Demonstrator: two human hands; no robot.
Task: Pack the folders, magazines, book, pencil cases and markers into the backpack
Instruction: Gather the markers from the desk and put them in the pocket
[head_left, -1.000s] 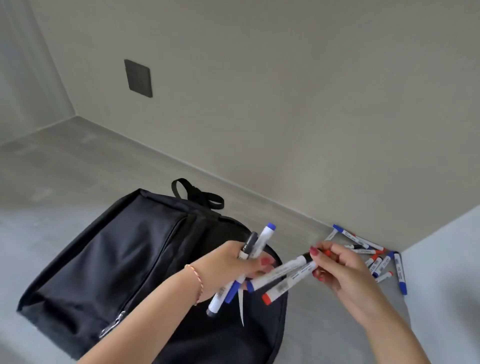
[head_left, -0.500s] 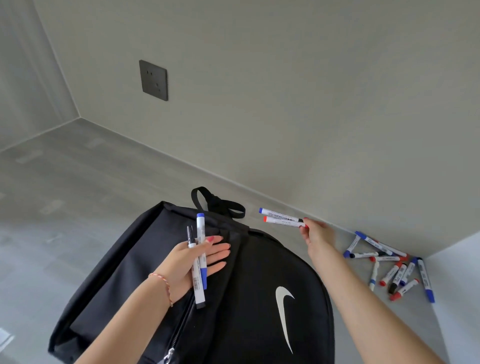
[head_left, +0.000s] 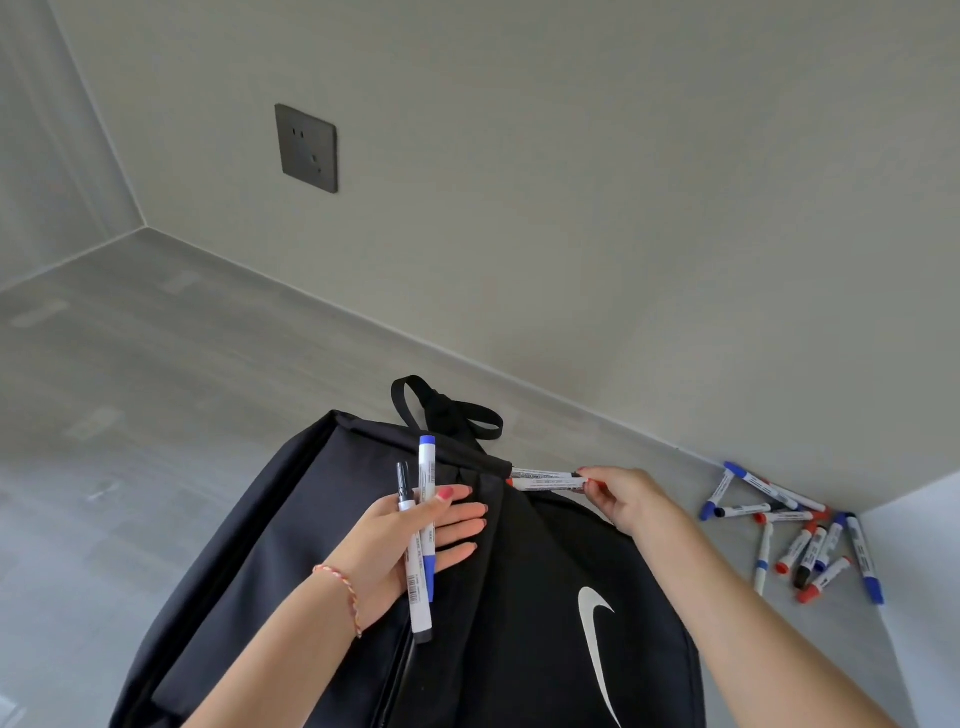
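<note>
The left hand (head_left: 410, 535) rests on the black backpack (head_left: 519, 597), its grip closed on two markers (head_left: 421, 540), one blue-capped and one black-capped, pinned under the thumb. The right hand (head_left: 618, 493) pinches two more markers (head_left: 545, 480) by their ends, their far tips at the backpack's top edge. To the right of that grip, loose markers (head_left: 800, 535) lie on the floor (head_left: 156, 415) by the wall.

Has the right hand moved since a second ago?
Yes. The right hand carried its two markers away from the left hand, to the backpack's top edge.
</note>
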